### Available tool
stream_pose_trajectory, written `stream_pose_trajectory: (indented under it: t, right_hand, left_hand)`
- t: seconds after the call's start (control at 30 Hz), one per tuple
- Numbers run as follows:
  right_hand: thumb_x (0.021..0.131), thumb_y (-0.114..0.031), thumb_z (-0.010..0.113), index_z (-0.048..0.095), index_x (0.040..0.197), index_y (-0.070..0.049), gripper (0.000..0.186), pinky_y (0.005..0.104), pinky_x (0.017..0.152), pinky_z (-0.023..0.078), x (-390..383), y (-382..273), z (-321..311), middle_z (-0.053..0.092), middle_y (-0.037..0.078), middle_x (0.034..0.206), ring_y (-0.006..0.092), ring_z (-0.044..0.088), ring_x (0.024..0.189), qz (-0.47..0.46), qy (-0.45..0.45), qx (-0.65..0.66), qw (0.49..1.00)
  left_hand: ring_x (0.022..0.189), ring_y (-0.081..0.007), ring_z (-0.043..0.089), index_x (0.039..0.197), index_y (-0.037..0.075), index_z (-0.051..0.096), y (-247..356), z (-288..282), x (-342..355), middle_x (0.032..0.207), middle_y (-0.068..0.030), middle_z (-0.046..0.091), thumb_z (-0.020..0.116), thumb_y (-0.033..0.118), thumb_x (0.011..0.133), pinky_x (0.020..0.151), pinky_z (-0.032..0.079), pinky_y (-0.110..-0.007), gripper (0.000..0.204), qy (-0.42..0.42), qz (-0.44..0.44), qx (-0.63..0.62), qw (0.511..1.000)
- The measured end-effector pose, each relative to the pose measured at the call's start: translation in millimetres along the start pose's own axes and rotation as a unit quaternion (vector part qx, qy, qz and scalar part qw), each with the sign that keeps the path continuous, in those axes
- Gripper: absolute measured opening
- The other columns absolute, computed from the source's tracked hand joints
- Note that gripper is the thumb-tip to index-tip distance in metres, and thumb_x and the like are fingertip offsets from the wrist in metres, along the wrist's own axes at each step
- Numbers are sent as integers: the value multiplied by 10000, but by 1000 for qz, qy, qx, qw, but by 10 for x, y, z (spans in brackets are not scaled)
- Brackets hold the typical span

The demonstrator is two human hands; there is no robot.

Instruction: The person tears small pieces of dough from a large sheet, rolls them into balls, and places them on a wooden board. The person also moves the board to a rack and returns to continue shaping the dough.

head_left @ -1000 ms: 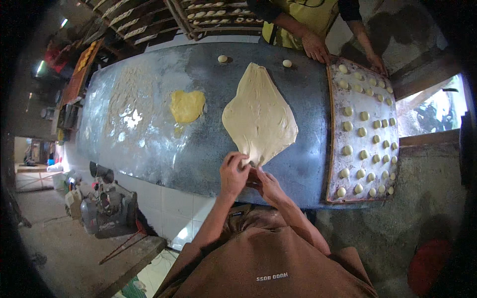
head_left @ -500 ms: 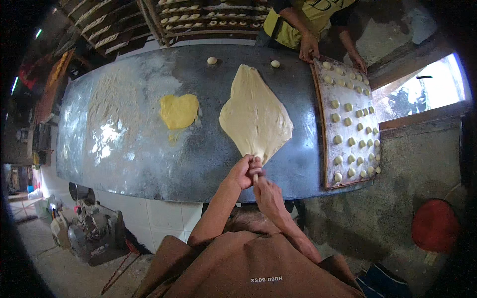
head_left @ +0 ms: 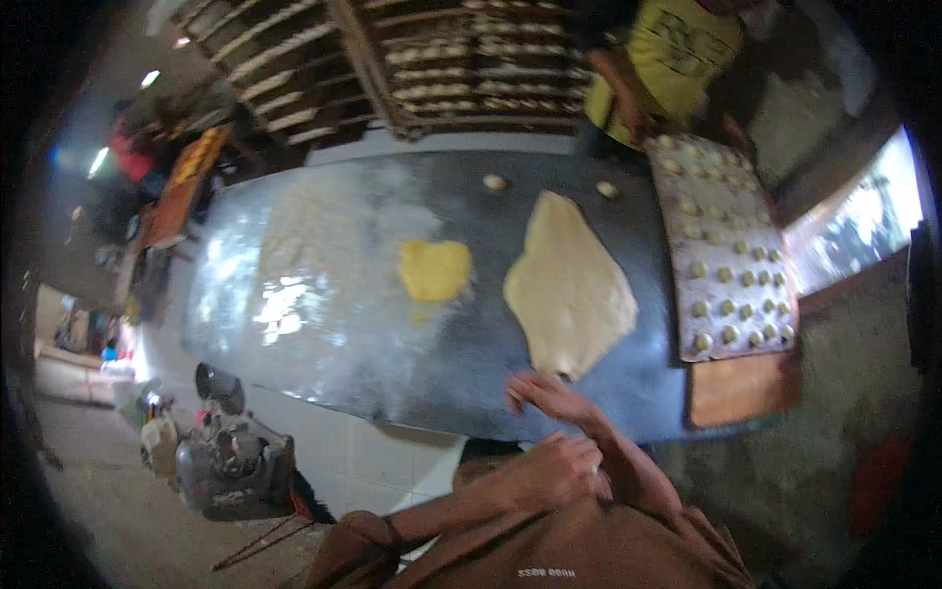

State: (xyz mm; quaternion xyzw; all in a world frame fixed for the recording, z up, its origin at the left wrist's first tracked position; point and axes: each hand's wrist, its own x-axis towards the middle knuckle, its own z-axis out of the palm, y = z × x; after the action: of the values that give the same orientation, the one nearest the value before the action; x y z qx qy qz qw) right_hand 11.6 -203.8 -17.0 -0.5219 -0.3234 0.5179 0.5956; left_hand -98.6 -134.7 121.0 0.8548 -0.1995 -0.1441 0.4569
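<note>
A broad pale dough sheet (head_left: 569, 280) lies on the metal tabletop (head_left: 363, 373), tapering toward me. Just below its near tip, my right hand (head_left: 545, 398) is raised with fingers loosely bent and apart. My left hand (head_left: 559, 466) crosses low in front of my brown shirt, beside my right forearm, with fingers curled closed; I cannot make out what is inside. A flattened yellow mass (head_left: 434, 270) lies left of the sheet, and two small dough balls (head_left: 496, 183) sit beyond it. The picture is slightly blurred.
A tray of many dough pieces (head_left: 721, 236) overlaps a wooden board (head_left: 746, 388) at right; a co-worker in yellow (head_left: 657, 69) holds its far end. Racks (head_left: 471, 69) stand behind. At left are a person in red (head_left: 132, 152), an orange tray (head_left: 191, 177) and machinery (head_left: 231, 456).
Both hands have left the dough's near tip, the left dropping toward my body. The co-worker's tray has shifted away from me, exposing the wooden board. The view has shifted too.
</note>
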Motion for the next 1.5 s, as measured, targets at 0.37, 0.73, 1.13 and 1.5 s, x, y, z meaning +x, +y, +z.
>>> stream_pose_trajectory:
  t: [0.37,0.73,1.13,1.5]
  right_hand:
    - [940,-168,550,564,1159,-2,275,557,1019,314,-1216,535,-595,506,239,1259,440,432,1193,18,449,-693,564]
    - [877,-235,634,653,873,-20,215,476,690,488,-1045,271,-1147,611,171,787,320,603,733,225,407,-438,770]
    - [902,-140,614,567,978,6,171,505,841,432,-1160,456,-759,541,199,963,392,532,919,-123,452,-600,648]
    - [908,-189,656,557,981,3,228,486,821,447,-1453,172,-706,558,176,975,379,547,923,74,464,-536,702]
  left_hand:
    - [1197,-379,498,1364,56,462,-1982,-48,-133,1202,-199,549,613,226,954,1019,349,-546,468,358,-298,275,841]
    - [833,-372,518,989,-24,455,-2247,147,148,819,-176,482,623,72,898,734,391,-513,214,462,-212,277,815]
    - [908,-370,517,1010,-29,426,-1966,498,201,974,-188,498,608,15,914,817,423,-480,211,494,-221,142,829]
    - [1019,-352,591,1159,-13,525,-1670,295,-374,1095,-190,582,648,118,938,930,444,-447,285,379,-166,276,868]
